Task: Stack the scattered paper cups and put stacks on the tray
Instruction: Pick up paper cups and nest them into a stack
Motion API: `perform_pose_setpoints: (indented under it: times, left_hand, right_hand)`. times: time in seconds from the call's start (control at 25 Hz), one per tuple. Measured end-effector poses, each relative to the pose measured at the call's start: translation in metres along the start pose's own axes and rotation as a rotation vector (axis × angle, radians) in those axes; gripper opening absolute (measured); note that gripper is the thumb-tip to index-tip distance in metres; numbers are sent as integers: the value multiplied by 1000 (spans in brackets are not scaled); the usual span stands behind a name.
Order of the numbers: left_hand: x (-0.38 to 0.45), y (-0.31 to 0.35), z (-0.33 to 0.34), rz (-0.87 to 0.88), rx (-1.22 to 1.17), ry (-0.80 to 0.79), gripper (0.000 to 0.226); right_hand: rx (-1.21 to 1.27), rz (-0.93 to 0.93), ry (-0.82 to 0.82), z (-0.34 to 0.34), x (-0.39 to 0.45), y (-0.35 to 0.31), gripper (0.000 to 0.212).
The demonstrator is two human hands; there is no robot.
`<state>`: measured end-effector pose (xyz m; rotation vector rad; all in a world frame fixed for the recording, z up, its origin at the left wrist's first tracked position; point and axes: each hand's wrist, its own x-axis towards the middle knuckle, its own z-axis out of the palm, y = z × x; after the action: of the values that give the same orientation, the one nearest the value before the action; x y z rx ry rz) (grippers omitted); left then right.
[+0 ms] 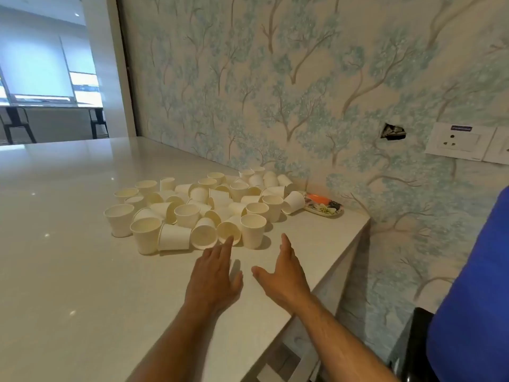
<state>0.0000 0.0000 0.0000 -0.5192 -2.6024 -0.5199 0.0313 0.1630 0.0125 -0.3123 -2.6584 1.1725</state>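
I see the paper cups (198,208) heaped loose on the white counter (68,257), some upright, some tipped. The tray (325,208) lies just beyond the heap, by the wall. My left hand (213,274) and right hand (283,274), both spread and empty, hover just short of the heap.

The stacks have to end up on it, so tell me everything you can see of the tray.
The tray is a small, shallow dish lying flat on the white counter, at the far right of the cup pile and close to the wallpapered wall. It carries a dark floral print with white flowers and a pale rim. Something orange lies in it; what it is cannot be told. A tipped cup overlaps its left end. Neither hand is near it.
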Motion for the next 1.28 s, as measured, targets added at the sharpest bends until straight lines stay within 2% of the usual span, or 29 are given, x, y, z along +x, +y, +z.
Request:
perform_pose_setpoints:
  times: [0.12,0.2,0.4,0.52,0.76,0.92,1.0,1.12,1.2,1.28]
  left_hand:
    - [26,4,16,-19,-126,81,48]
    - [43,4,23,-55,-175,52,37]
    - [67,1,37,-132,-269,59,41]
    - [77,2,44,-137,-276,57,35]
    - [92,12,38,-194,-254,43,25]
    - [88,12,35,-179,-280,99,35]
    - [86,10,32,-96,-267,194,41]
    - [88,2,28,41,-243,457,55]
    - [92,-3,25,88,-202,610,48]
    - [94,-5,22,133,-222,673,46]
  right_hand:
    - [182,47,20,6,30,0,103]
    - [247,72,16,7,52,2,100]
    - [238,48,-12,11,80,4,104]
    - [188,26,-17,16,89,3,108]
    - [162,-45,-2,23,112,2,97]
    - [218,-62,23,22,113,13,89]
    - [268,-57,56,19,115,21,83]
    - [335,-42,102,17,116,25,76]
    - [334,-47,104,16,116,25,75]
    - [331,-67,84,16,115,25,74]
